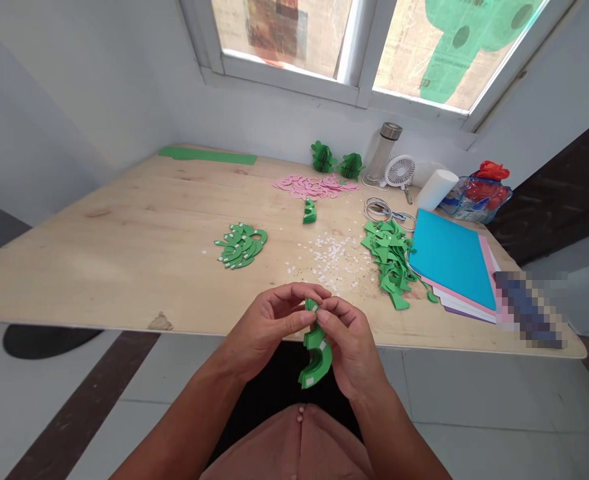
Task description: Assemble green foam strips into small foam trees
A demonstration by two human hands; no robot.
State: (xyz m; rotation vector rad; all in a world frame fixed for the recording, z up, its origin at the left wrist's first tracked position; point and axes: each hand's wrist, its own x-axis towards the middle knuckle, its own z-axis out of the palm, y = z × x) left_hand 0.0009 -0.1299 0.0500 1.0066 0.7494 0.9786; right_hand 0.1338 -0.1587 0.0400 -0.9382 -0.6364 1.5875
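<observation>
Between my two hands, just over the table's front edge, is a stack of curved green paper cutouts [320,360] with small white tape squares on its face. The thumb and fingers of my left hand [279,313] pinch its upper end. My right hand [347,337] pinches the same end from the other side, near a white square. On the table beyond lies a fanned pile of similar green cutouts [242,247], also bearing white squares. A smaller folded green paper piece [309,211] stands farther back. White paper bits [334,257] are scattered ahead of my hands.
Green scraps [389,257] lie to the right, beside coloured sheets [454,260] and scissors [399,217]. Pink cutouts [314,185], green paper shapes [323,157], a bottle [382,153], a small fan [399,171] and a white roll [437,190] stand along the back. A green strip [207,156] lies far left.
</observation>
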